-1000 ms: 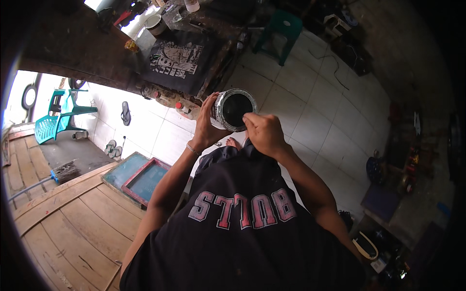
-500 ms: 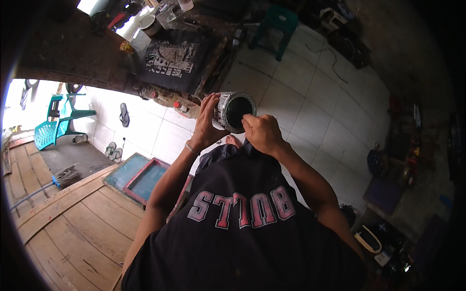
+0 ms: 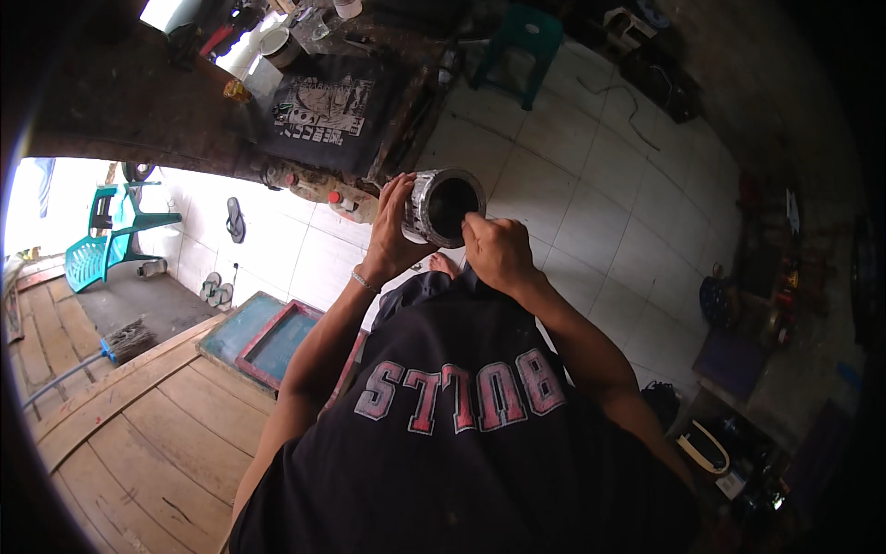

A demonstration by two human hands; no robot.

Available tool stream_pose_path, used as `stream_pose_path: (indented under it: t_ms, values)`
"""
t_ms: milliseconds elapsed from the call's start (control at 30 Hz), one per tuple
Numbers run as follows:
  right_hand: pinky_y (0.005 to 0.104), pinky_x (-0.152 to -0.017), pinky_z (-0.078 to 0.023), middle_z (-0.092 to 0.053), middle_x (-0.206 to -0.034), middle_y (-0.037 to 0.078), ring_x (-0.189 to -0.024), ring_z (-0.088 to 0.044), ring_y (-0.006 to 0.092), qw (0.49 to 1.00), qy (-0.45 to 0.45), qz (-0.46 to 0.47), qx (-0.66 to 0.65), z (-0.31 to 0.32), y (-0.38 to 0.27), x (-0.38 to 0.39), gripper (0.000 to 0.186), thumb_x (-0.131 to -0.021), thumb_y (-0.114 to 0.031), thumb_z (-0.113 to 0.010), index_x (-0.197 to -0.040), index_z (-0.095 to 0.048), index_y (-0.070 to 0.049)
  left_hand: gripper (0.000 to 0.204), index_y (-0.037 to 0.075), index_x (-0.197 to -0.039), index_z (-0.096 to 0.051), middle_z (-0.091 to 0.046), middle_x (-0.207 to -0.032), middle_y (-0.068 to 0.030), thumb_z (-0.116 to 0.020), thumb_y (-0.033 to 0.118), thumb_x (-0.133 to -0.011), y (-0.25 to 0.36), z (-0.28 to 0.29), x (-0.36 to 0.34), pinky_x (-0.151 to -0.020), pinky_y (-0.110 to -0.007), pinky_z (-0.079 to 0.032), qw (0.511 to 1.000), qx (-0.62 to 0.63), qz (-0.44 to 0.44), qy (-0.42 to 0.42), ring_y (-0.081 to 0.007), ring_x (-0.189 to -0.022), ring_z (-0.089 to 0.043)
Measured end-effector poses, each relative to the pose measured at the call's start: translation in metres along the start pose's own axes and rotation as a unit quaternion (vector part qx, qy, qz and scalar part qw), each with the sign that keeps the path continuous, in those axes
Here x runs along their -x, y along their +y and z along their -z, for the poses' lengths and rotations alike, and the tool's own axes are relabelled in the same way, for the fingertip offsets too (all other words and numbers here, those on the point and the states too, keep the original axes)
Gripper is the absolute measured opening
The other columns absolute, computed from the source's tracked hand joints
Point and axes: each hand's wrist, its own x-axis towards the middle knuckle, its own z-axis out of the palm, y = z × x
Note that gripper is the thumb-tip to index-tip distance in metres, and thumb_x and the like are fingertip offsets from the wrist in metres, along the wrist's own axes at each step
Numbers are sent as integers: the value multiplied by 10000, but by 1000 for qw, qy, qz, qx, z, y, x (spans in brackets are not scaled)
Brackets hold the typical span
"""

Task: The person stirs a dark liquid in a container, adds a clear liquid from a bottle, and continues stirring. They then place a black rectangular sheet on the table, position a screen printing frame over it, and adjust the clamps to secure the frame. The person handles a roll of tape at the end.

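Observation:
A silvery, paint-smeared can (image 3: pixel 421 207) is held tilted in front of me, its round mouth turned toward me and dark inside. My left hand (image 3: pixel 395 236) grips the can by its left side, thumb underneath and fingers over the wall. At the right of the mouth, my right hand (image 3: pixel 501 253) is closed, its fingertips at the rim. Whatever those fingers pinch is hidden inside the can or behind the hand.
A dark printed cloth (image 3: pixel 323 111) lies on the cluttered workbench (image 3: pixel 185 111), near an open tub (image 3: pixel 277 44). Bottles with red caps (image 3: pixel 334 198) stand below its edge. A green stool (image 3: pixel 519 51) is beyond. Framed screens (image 3: pixel 281 342) rest on wooden planks (image 3: pixel 157 443) at left.
The can's mouth has tipped slightly and my right hand has shifted a little at the rim. My left hand keeps its grip on the can.

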Motion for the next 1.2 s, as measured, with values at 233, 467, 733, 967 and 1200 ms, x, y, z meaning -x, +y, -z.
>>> stream_pose_path:
  t_ms: [233, 467, 733, 967, 1200]
  values:
    - [403, -558, -494, -656, -693, 163, -620, -668, 335, 992, 58, -1, -108, 37, 1, -14, 111, -949, -110, -642, -917, -687, -15, 1098, 40, -1482, -345, -458, -1510, -205, -980, 197, -600, -5, 0, 3, -1125, -447, -455, 999, -19, 51, 1, -370, -1385, -487]
    - [404, -555, -487, -658, -711, 127, -621, -654, 313, 988, 98, 85, -81, 72, -27, -14, 65, -904, -43, -685, -961, -678, -13, 1172, 56, -1502, -310, -483, -1493, -186, -998, 274, -578, 9, 1, 8, -1103, -442, -472, 987, 39, 157, 0, -332, -1350, -531]
    - [351, -489, -434, -601, -659, 97, -539, -577, 223, 981, 113, 154, -44, 131, -56, -18, 184, -867, 26, -712, -1049, -698, 48, 1176, 39, -1496, -322, -573, -1383, -197, -999, 303, -572, 22, -4, -8, -1038, -408, -518, 984, 67, 146, 70, -298, -1256, -613]
    - [312, -452, -367, -542, -604, 74, -483, -497, 166, 972, 145, 183, -12, 163, -72, -17, 188, -868, 47, -717, -1054, -715, 74, 1186, 12, -1471, -349, -558, -1353, -167, -1011, 315, -535, 22, -21, -20, -1039, -415, -500, 974, 133, 144, 116, -283, -1249, -590]
    - [258, -453, -334, -603, -629, 70, -500, -500, 121, 961, 206, 184, -21, 190, -85, -19, 184, -869, 74, -701, -1050, -725, 93, 1202, 39, -1486, -321, -607, -1345, -174, -1010, 288, -534, 18, -24, -33, -1045, -418, -510, 976, 138, 113, 125, -299, -1241, -624]
